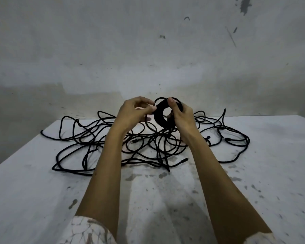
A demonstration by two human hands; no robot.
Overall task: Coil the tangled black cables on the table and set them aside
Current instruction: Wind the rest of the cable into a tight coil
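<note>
The right hand (pixel 180 113) is closed around a tight black coil (pixel 161 118), thumb over the top of the ring and the other fingers curled behind it, so the finished turns are pinched together on their right side. The left hand (pixel 134 111) is half closed just beside the ring, thumb and forefinger pinching what looks like the free strand where it meets the ring's left side; the exact contact is too small to be sure of. Both hands are raised above the middle of the tangle.

The coil looks light and compact, a thick doughnut of many turns, and I judge it springy: let the grip slacken and the turns would likely fan out, so the hold belongs across the whole bundle, as the right hand has it.

Below, the tangled black cables (pixel 113 148) lie spread in loose crossing loops over the far half of the table (pixel 42 191), reaching toward its far edge and nearly to the left and right sides. They appear thin, limp and matte, probably grippy rather than slick. A plug end (pixel 184 160) lies on the near side of the heap, a good place to start a fresh pull without dragging knots tighter
</note>
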